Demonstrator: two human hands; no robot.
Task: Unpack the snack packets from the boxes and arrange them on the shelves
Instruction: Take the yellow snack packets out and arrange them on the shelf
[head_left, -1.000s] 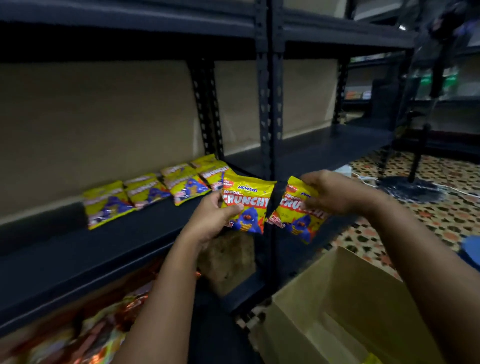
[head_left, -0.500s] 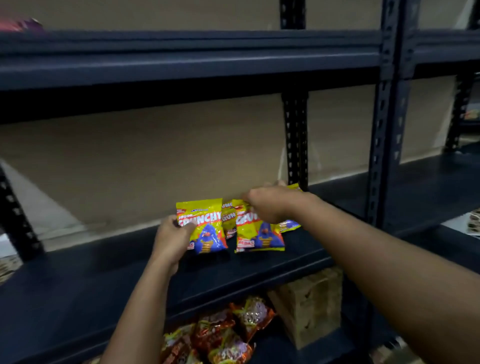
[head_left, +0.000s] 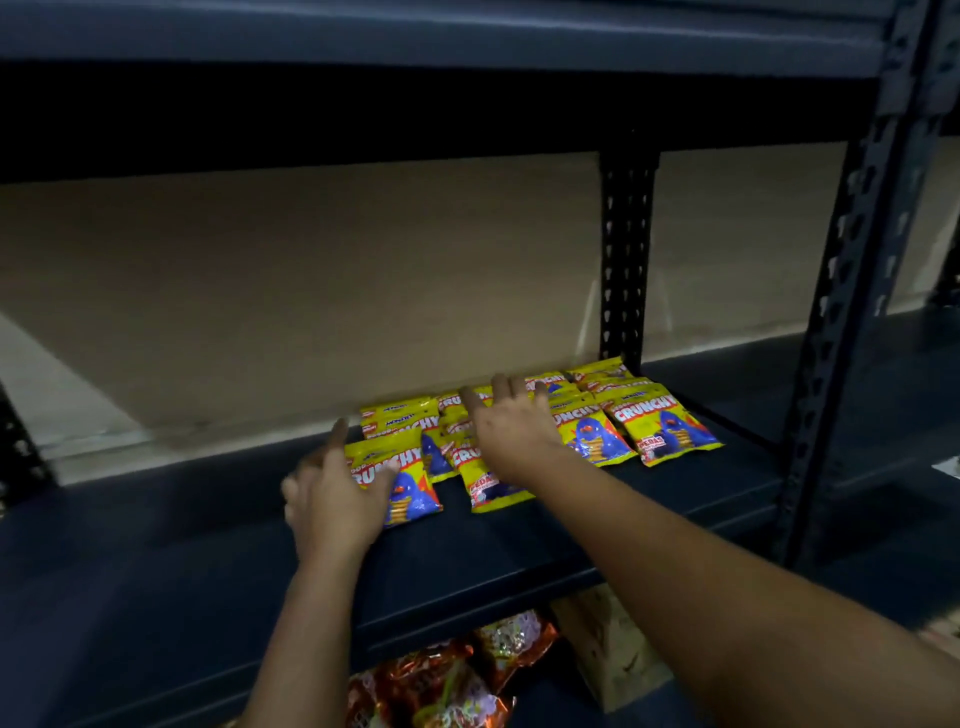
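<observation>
Several yellow Crunchy snack packets lie in rows on the dark shelf (head_left: 156, 561). My left hand (head_left: 332, 499) has spread, straight fingers and rests against the front-left packet (head_left: 402, 480) lying flat. My right hand (head_left: 511, 428) lies flat with straight fingers over another packet (head_left: 485, 486) beside it. More packets sit behind and to the right, the far-right packet (head_left: 667, 428) near the shelf post. The box is out of view.
A perforated dark upright (head_left: 626, 260) stands behind the packets and another post (head_left: 852, 291) at the right front. An upper shelf (head_left: 415, 36) hangs overhead. Orange snack bags (head_left: 441, 680) and a tan block (head_left: 608, 644) sit on the level below.
Both hands have lowered their packets onto the shelf and released their grip; the fingers are now spread flat. The view has moved closer to the shelf.
</observation>
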